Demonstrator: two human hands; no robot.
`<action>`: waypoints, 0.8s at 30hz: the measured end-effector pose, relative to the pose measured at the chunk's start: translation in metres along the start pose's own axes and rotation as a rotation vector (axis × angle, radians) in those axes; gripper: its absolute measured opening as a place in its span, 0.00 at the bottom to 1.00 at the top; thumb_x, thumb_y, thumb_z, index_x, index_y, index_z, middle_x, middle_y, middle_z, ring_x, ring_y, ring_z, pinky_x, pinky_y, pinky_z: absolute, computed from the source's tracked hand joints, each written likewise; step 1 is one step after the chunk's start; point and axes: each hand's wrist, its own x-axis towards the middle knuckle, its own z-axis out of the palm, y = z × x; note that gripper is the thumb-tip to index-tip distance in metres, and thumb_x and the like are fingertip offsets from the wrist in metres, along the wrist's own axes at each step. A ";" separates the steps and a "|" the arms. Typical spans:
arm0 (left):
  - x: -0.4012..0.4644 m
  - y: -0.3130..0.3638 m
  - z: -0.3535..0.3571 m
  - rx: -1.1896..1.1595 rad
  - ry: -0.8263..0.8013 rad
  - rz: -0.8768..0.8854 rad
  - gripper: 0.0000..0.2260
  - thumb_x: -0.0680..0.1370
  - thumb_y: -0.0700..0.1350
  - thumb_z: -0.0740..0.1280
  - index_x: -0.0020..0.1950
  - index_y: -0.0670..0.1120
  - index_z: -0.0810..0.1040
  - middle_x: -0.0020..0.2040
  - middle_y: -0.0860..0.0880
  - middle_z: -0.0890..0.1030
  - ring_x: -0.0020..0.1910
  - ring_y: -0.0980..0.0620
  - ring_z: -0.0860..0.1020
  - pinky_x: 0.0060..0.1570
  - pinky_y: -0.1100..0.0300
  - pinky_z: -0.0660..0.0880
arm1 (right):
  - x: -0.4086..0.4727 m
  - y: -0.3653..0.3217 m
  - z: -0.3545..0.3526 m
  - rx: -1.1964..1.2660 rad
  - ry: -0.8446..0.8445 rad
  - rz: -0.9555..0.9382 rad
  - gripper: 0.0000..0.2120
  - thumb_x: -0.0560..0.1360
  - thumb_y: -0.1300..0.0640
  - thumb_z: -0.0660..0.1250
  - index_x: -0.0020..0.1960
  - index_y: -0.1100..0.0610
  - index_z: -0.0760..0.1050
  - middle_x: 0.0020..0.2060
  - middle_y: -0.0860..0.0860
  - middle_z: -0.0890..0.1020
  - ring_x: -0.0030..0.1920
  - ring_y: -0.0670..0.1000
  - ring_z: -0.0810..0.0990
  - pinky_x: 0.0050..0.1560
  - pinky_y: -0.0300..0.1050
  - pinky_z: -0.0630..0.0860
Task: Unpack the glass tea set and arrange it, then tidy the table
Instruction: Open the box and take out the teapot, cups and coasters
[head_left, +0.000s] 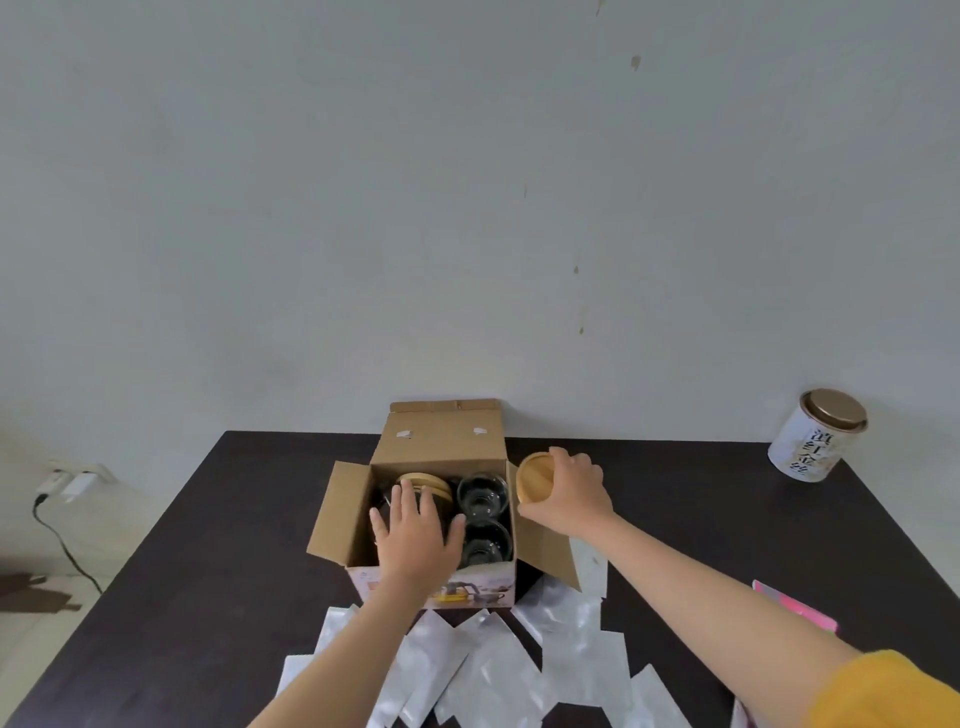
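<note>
right hand (563, 491) closed around a round bamboo lid (535, 477), held tilted on edge just past the right wall of the cardboard box (441, 457), above the right flap. left hand (415, 530) spread open, palm down, reaching into the left half of the box, fingers (402, 499) over a dark glass vessel (387, 501) topped by another bamboo lid (423, 483); cannot tell whether touching it or hovering just above, but not gripping anything yet. to the right of that hand, inside the box, two clear glass cups (483, 493), one farther, one nearer, packed tight against the vessel. box standing at the far middle of the dark table (208, 545), flaps open. probably mid-unpacking: one lid out, most glass yet to come. best to set the held lid flat on bare table to the right, well clear of the box, then lift the vessel straight up with fingers wrapped low around its body, not by its loose lid, keeping off the neighbouring cups. near edge strewn with white packets (493, 670), to be cleared later; white tin (813, 436) far right, pink item (795, 608) near right, both well apart from the hands.
</note>
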 end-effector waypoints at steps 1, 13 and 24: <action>-0.003 0.014 0.003 -0.039 -0.016 -0.038 0.38 0.76 0.68 0.48 0.77 0.42 0.52 0.78 0.41 0.48 0.77 0.43 0.45 0.72 0.39 0.45 | 0.000 0.014 -0.002 -0.013 -0.005 0.017 0.47 0.64 0.40 0.73 0.75 0.51 0.55 0.67 0.55 0.64 0.67 0.58 0.63 0.55 0.51 0.74; -0.003 0.055 0.026 -0.002 -0.027 -0.274 0.61 0.58 0.82 0.42 0.77 0.39 0.42 0.78 0.42 0.40 0.76 0.43 0.38 0.71 0.36 0.44 | 0.013 0.186 -0.011 -0.120 -0.044 0.209 0.38 0.65 0.41 0.75 0.70 0.49 0.64 0.65 0.52 0.63 0.64 0.57 0.66 0.47 0.47 0.74; 0.001 0.053 0.039 0.033 0.022 -0.314 0.61 0.57 0.83 0.41 0.78 0.43 0.44 0.78 0.46 0.39 0.76 0.48 0.36 0.72 0.39 0.40 | 0.085 0.257 -0.013 -0.154 0.071 0.229 0.33 0.70 0.38 0.70 0.68 0.53 0.66 0.72 0.56 0.58 0.68 0.60 0.62 0.49 0.54 0.77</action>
